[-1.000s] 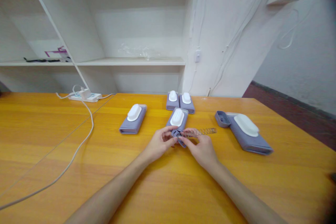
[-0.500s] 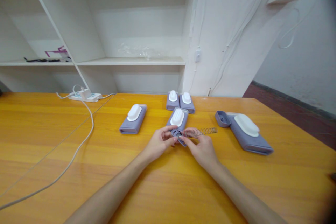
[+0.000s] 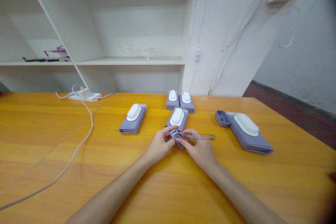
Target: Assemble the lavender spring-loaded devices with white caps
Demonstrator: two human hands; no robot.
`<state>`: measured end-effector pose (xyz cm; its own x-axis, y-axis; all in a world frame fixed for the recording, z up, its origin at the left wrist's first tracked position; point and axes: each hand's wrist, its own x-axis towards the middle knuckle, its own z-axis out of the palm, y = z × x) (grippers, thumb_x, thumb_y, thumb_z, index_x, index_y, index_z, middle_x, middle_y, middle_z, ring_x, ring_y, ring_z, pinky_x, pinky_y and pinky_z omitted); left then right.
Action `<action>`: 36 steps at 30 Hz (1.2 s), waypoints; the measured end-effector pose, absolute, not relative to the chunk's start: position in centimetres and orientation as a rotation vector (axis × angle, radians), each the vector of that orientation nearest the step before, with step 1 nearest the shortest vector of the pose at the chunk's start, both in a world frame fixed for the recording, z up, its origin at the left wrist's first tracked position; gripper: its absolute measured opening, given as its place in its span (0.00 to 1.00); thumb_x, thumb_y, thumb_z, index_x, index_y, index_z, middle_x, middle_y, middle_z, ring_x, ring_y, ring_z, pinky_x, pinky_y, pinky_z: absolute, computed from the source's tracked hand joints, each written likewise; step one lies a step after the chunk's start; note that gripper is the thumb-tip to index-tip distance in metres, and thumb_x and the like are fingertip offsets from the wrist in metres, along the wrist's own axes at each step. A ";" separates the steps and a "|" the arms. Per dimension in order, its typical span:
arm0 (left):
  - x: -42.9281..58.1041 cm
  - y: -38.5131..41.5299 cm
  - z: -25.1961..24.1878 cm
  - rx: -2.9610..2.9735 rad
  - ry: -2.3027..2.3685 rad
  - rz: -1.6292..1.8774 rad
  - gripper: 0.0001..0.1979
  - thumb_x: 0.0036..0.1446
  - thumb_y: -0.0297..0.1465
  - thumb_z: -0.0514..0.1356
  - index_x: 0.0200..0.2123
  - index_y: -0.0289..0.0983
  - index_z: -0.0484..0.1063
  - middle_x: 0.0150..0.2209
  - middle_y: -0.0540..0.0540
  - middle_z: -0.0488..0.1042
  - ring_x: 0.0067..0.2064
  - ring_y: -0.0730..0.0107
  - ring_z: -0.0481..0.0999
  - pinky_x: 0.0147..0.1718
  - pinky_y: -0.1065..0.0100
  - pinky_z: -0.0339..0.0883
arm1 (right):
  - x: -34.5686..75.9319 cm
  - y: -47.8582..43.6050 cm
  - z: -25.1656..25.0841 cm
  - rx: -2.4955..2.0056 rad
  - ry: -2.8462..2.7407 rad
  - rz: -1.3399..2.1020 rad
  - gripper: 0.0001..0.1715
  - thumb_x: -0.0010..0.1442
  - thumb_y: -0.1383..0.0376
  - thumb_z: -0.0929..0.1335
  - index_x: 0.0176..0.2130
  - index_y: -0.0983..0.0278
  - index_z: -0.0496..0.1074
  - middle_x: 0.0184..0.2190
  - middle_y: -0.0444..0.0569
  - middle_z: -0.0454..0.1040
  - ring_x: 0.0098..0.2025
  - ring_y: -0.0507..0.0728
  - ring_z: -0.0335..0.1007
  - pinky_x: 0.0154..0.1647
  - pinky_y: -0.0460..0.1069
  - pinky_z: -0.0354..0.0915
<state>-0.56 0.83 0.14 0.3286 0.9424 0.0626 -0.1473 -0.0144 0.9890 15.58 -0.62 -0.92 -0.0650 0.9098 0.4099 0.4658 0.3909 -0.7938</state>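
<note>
Both hands meet over the middle of the table around a small purple-grey plastic part (image 3: pixel 177 136). My left hand (image 3: pixel 160 144) pinches it from the left between thumb and fingers. From the other side my right hand (image 3: pixel 200 149) has its thumb and fingers closed on the same part. A metal coil spring (image 3: pixel 202 136) sticks out to the right from the part, lying across the right fingers. Just beyond the hands lies a purple-grey box-shaped case (image 3: pixel 185 114) with a white oval piece (image 3: pixel 177 117) on it. The fingers partly hide the plastic part.
Two similar cases (image 3: pixel 172 105) stand side by side farther back, one case (image 3: pixel 131 126) is at left, and a larger-looking one (image 3: pixel 249 142) at right beside a small purple-grey cup-like piece (image 3: pixel 222 118). A power strip (image 3: pixel 91 97) and white cable (image 3: pixel 78 152) lie on the left.
The plastic part has turned slightly in my fingers. The spring's free end has dipped a little and shifted left, so it lies more level. The cases stay put.
</note>
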 end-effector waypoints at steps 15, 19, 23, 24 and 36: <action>-0.9 0.8 0.5 1.303 0.834 1.003 0.29 0.48 0.35 0.64 0.52 0.28 0.65 0.39 0.40 0.75 0.37 0.68 0.73 0.38 0.68 0.65 | 16.5 -0.7 -0.1 -1.236 -1.829 0.603 0.09 0.53 0.59 0.70 0.36 0.59 0.73 0.34 0.44 0.77 0.38 0.58 0.74 0.38 0.49 0.67; -0.9 0.7 0.5 1.314 0.832 0.986 0.28 0.51 0.35 0.63 0.54 0.29 0.64 0.40 0.40 0.75 0.37 0.68 0.73 0.37 0.69 0.65 | 16.4 -0.8 -0.4 -1.256 -1.841 0.515 0.09 0.54 0.58 0.70 0.36 0.58 0.72 0.32 0.43 0.76 0.35 0.57 0.73 0.37 0.50 0.66; -1.0 0.7 0.2 1.348 0.817 0.968 0.29 0.51 0.35 0.63 0.56 0.31 0.63 0.44 0.39 0.75 0.41 0.66 0.73 0.41 0.68 0.65 | 16.3 -0.8 -0.5 -1.254 -1.869 0.483 0.09 0.55 0.58 0.69 0.37 0.58 0.71 0.33 0.44 0.76 0.36 0.57 0.73 0.37 0.50 0.65; -1.1 0.8 0.1 1.359 0.809 0.964 0.30 0.51 0.35 0.63 0.56 0.32 0.62 0.45 0.39 0.74 0.43 0.66 0.73 0.43 0.67 0.65 | 16.3 -0.8 -0.5 -1.257 -1.874 0.484 0.09 0.56 0.58 0.69 0.37 0.58 0.70 0.33 0.44 0.76 0.36 0.57 0.72 0.37 0.50 0.65; -1.4 0.8 0.5 1.385 0.768 0.888 0.29 0.52 0.34 0.63 0.56 0.31 0.63 0.46 0.39 0.74 0.45 0.64 0.73 0.47 0.65 0.63 | 15.9 -1.0 -0.6 -1.219 -1.830 0.480 0.08 0.57 0.59 0.69 0.37 0.59 0.70 0.33 0.43 0.76 0.37 0.56 0.73 0.39 0.49 0.66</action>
<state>-1.38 0.77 0.45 0.4806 0.8753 0.0530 -0.0731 -0.0203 0.9971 15.87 -1.01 -0.56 -0.1508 0.8831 0.4443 0.5512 0.4482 -0.7038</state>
